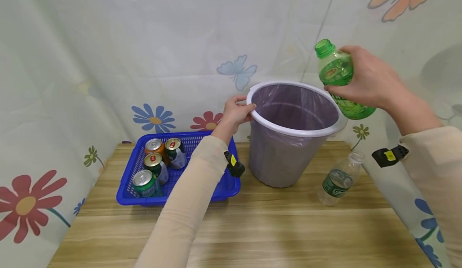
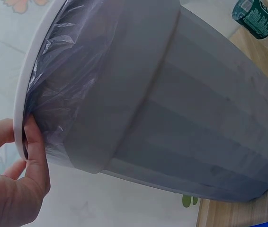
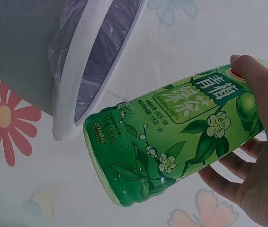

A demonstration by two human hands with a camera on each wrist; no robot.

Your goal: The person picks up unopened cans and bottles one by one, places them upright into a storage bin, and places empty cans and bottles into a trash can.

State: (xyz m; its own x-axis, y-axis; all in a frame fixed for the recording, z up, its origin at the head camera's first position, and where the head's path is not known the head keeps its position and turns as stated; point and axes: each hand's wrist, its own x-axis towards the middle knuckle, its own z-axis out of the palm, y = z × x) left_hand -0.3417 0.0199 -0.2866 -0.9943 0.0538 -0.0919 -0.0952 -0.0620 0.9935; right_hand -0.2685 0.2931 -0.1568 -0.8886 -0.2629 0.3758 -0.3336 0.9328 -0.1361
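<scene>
My left hand (image 1: 236, 113) pinches the white rim of a grey trash can (image 1: 278, 155) at its left side, thumb on one face and fingers on the other. A clear plastic bag (image 2: 72, 56) lines the can and folds over the rim. In my right hand (image 1: 371, 75) is a green tea bottle (image 3: 172, 137), held tilted in the air beside the can's right rim, with its capless neck pointing up and left. A clear water bottle (image 1: 337, 183) with a dark green label, also capless, stands on the table to the right of the can.
A blue plastic basket (image 1: 124, 181) sits at the left on the wooden table (image 1: 274, 232), partly behind my left forearm. Several drink cans (image 1: 155, 165) stand in its left half. A pale curtain (image 1: 180, 39) printed with flowers and butterflies hangs behind the table.
</scene>
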